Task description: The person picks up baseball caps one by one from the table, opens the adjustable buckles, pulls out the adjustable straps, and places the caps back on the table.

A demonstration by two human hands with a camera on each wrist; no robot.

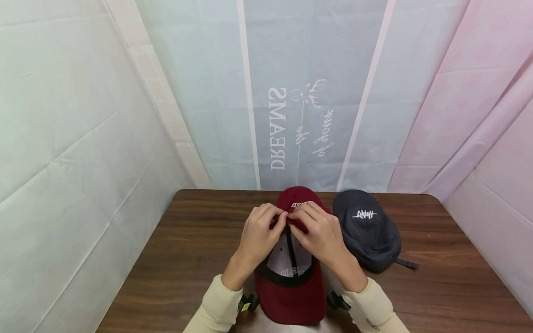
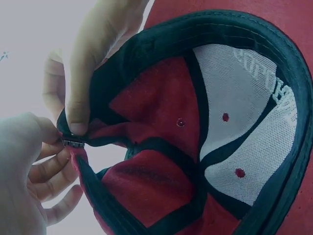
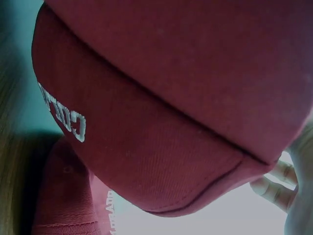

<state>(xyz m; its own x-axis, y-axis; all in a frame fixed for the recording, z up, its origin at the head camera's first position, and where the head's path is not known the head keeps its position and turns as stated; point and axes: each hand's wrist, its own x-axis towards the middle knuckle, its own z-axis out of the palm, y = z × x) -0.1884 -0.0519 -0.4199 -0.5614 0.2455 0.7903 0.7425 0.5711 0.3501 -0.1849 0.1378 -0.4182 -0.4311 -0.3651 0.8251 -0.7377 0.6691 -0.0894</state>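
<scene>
A dark red baseball cap (image 1: 290,303) is held up, its inside facing me and its brim pointing down toward me. At the back opening, my left hand (image 1: 259,235) and right hand (image 1: 322,231) meet. In the left wrist view, the left hand (image 2: 22,161) and the right thumb (image 2: 78,105) pinch the strap at a small metal buckle (image 2: 73,142). Black bands and white front panels line the inside. Under the hands lies another dark red cap (image 1: 293,195) with white lettering. The right wrist view shows the held cap's outer side (image 3: 146,132), with some fingers (image 3: 274,191) at its edge.
A dark grey cap (image 1: 366,238) with white lettering lies right of the hands, its strap (image 1: 405,263) trailing on the brown wooden table (image 1: 187,259). Behind the table hangs a pale printed cloth (image 1: 208,92), with more cloth at both sides.
</scene>
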